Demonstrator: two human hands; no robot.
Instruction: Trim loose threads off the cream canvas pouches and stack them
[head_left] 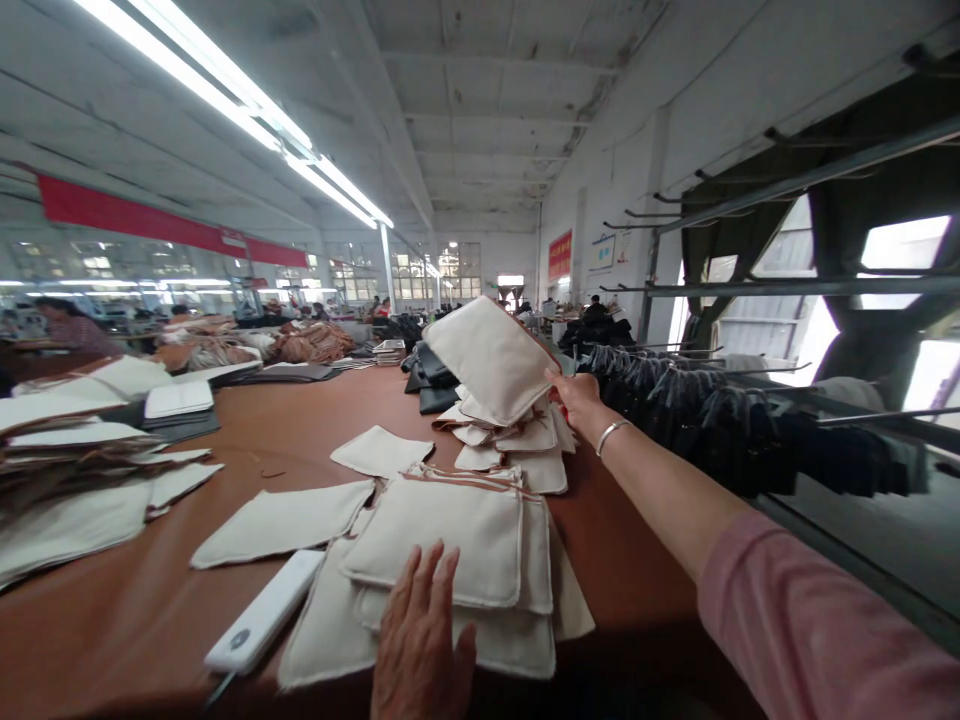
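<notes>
I see a cream canvas pouch lifted and tilted above the far heap of pouches, pinched at its lower right edge. It looks flat, roughly rectangular with rounded corners and stitched seams. That heap beneath it lies loose and fanned on the brown tabletop. Nearer me lies a neater stack of pouches, the same cream cloth, its top piece flat with a tan trim along the far edge.

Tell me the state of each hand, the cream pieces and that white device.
Left hand: flat, open on near stack.
Right hand: gripping lifted cream piece, tilted above far pile.
Single cream piece: lying flat.
White device: flat on brown table.
</notes>
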